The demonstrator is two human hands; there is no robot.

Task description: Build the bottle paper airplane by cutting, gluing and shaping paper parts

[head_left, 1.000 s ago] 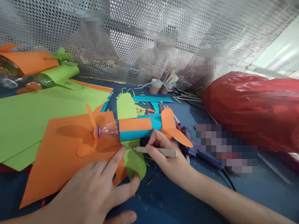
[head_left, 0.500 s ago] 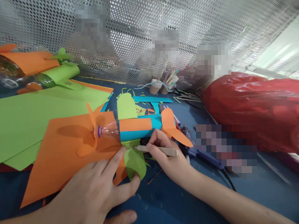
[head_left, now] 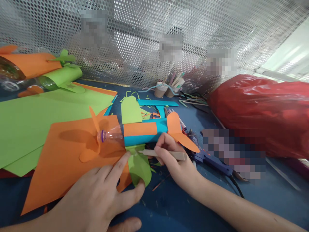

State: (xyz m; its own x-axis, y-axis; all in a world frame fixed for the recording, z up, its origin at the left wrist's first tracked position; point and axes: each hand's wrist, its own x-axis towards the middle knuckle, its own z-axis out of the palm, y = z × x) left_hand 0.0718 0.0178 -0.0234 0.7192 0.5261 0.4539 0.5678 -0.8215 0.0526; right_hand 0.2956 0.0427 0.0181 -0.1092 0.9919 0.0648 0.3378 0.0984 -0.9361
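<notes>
Craft workshop, identified by a blue worktop [head_left: 166, 207] strewn with coloured paper sheets [head_left: 33, 119], paper scraps [head_left: 146, 114], a glue gun [head_left: 214, 164], cups [head_left: 159, 91] of pens [head_left: 178, 80] and a paper-covered plastic bottle [head_left: 140, 129]; a perforated metal screen [head_left: 142, 19] rises along the worktop's far edge.

Bare left hand [head_left: 101, 190], bare right hand [head_left: 182, 169]; right forearm [head_left: 231, 198] bare, small mark [head_left: 276, 221].

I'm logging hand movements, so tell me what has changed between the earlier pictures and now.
The right hand and the beige pen it holds have shifted slightly to the right, the pen's tip still at the green paper wing. Nothing was grasped or let go. The left hand stays on the wing; the paper-wrapped plastic bottle lies as before.
</notes>
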